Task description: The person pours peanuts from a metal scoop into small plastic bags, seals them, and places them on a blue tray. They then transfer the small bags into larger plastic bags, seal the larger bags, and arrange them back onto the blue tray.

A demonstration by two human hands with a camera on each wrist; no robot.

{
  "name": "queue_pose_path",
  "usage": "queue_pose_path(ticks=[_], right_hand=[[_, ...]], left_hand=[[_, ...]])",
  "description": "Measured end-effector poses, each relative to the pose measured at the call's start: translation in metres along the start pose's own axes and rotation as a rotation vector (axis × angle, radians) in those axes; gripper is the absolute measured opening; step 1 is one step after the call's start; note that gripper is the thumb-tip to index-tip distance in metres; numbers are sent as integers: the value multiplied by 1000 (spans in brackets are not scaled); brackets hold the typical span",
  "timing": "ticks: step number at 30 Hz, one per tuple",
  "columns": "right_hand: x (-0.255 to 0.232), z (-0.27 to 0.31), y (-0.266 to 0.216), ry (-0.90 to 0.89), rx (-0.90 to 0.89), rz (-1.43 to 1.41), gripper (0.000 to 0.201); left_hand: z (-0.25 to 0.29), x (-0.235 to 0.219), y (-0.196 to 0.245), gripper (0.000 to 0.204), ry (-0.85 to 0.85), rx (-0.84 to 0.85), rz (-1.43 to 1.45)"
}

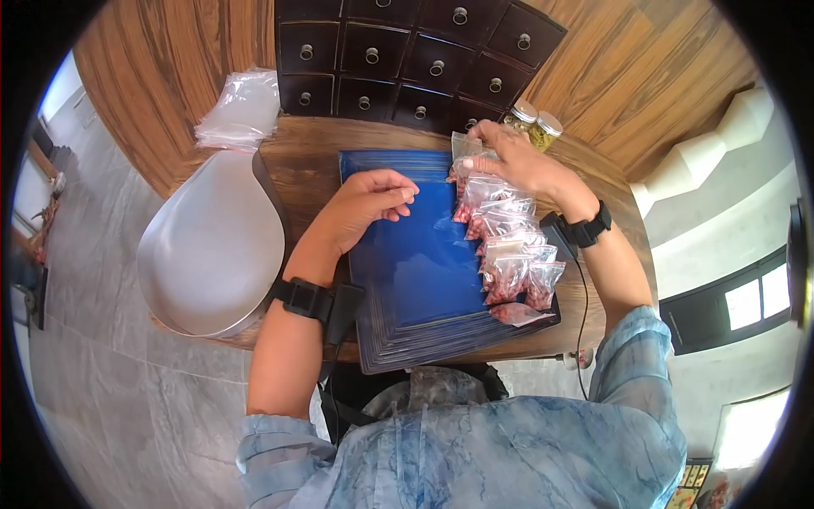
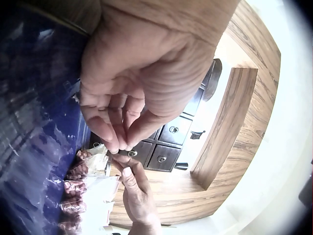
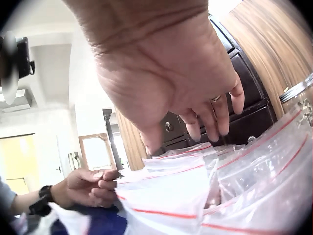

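A row of small clear zip bags (image 1: 502,222) with red-pink pieces inside runs along the right side of a blue tray (image 1: 407,254). My right hand (image 1: 519,161) is over the far end of this row, thumb and fingers apart above the bags' tops. From the right wrist, the bag openings show red seal strips (image 3: 164,214) just below the fingertips (image 3: 222,128). My left hand (image 1: 366,206) hovers over the tray's left part. Its fingers are loosely bent, with thumb and fingertips (image 2: 113,147) close together and nothing visible between them.
A dark cabinet of small drawers (image 1: 373,55) stands at the back. Two lidded glass jars (image 1: 543,133) sit by the right hand. At left lie a large silvery scoop-shaped pan (image 1: 212,246) and a stack of clear plastic bags (image 1: 243,106). A cable (image 1: 587,297) hangs off the right wrist.
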State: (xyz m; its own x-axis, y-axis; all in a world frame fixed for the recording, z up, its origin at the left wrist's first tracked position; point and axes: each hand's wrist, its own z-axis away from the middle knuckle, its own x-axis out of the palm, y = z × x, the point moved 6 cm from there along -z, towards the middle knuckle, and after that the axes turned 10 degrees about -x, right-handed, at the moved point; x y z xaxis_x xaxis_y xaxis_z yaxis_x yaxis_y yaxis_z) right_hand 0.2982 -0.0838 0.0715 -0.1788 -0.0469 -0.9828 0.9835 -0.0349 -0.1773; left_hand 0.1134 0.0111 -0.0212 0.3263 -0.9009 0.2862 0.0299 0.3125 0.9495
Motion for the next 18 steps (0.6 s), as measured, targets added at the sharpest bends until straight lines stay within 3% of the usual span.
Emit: queue_pose_path(ticks=[1,4,8,11,18], right_hand=[[-2,-3,1,90,-64,74,73],[2,-12,11,21,21,40,77],[7,-16,22,-73,-9,-123,74],[-6,-4,-1,-96,0,-186,65],[-24,53,-3,223,-72,-257,53]], left_hand=[[0,0,0,19,0,-4,-3],[0,1,1,20,-9,-4,-11],[0,0,0,20,-14,2,-7],[0,-3,-1,20,-4,2,-6],[2,1,1,21,8,-14,-20]])
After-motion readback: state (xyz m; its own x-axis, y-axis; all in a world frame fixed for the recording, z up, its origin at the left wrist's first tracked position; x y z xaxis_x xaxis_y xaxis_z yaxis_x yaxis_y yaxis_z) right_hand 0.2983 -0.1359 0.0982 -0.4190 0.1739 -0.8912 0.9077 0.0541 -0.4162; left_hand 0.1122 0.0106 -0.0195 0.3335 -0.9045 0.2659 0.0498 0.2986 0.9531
